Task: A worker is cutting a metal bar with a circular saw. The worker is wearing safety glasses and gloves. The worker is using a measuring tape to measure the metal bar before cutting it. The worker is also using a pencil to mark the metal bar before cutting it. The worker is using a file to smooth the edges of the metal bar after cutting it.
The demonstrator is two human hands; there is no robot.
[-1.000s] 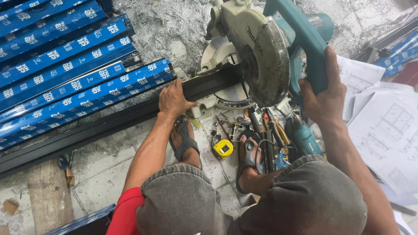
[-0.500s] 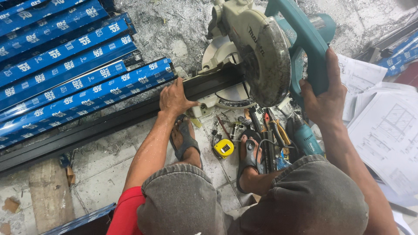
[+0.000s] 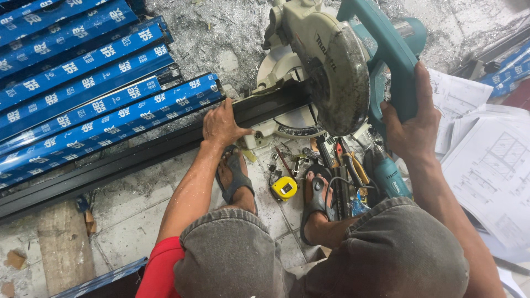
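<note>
light: even, soft daylight, bright | shadows: faint, short under the saw guard [image 3: 337, 77] | glare: mild sheen on blue-wrapped bars [image 3: 99, 110] | focus: sharp throughout | edges: slight wide-angle stretch

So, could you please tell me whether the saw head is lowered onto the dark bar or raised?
Lowered: the saw head meets the dark bar, right hand gripping its handle, left hand pressing the bar.
</note>
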